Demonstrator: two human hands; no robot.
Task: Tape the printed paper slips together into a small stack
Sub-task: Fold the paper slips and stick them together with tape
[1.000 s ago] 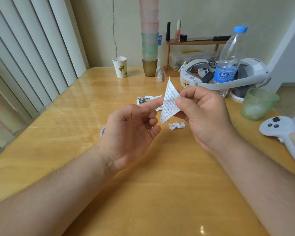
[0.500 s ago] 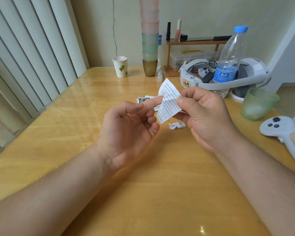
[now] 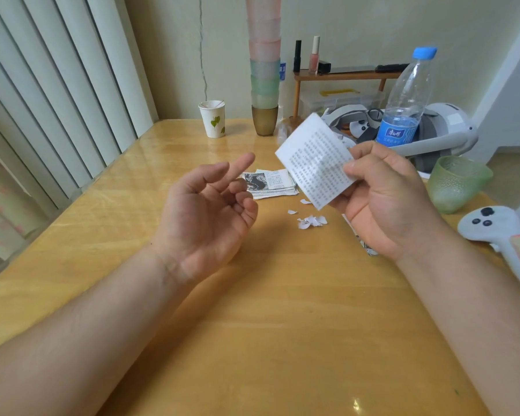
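Note:
My right hand point(image 3: 385, 193) pinches a white printed paper slip point(image 3: 314, 159) by its right edge, thumb on the printed face, held tilted above the table. My left hand point(image 3: 207, 205) hovers palm up to the left of the slip, fingers loosely curled, index finger stretched out, holding nothing. Between the hands, flat on the wooden table point(image 3: 252, 325), lies a small pile of printed slips point(image 3: 270, 184) with a dark picture on top. Small torn white paper bits point(image 3: 311, 220) lie just in front of that pile.
A green glass cup point(image 3: 457, 181) and a white game controller point(image 3: 499, 235) sit at the right. Behind stand a water bottle point(image 3: 409, 97), a white headset point(image 3: 445, 130), a tall stack of cups point(image 3: 264, 70), a paper cup point(image 3: 212, 118) and a small wooden shelf point(image 3: 342, 76).
My left hand let go of the slip and drew away to the left, opening. My right hand turned the slip so its printed face shows and moved it slightly right.

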